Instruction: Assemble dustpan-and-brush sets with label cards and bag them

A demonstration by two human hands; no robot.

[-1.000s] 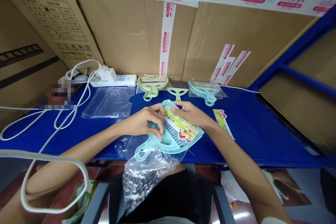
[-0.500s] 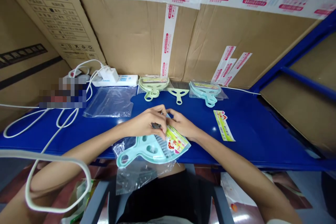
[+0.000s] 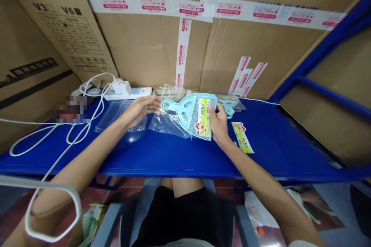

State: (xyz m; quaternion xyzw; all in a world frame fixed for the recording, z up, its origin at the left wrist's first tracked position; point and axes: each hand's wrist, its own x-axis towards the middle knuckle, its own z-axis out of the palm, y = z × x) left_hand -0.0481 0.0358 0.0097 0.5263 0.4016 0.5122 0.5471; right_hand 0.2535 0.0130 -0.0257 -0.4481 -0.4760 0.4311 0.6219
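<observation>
A light-blue dustpan with a small brush set in it is raised over the table, its looped handle pointing left. A yellow-green printed card lies over its wide end. My right hand grips that wide end, thumb on the front by the card. A loose clear plastic bag hangs around the handle side. My left hand is just left of the handle, fingers stretched out beside the bag; whether the fingertips touch the film I cannot tell.
Behind stand a bagged green dustpan set, partly hidden, and a bagged blue set. Another printed card lies right on the blue table. Flat clear bags, a power strip and white cables are left. Cardboard walls the back.
The dustpan set has moved up and forward from the table's front edge, now in my right hand alone. My left hand has let go of the card end and moved left, its fingers opening.
</observation>
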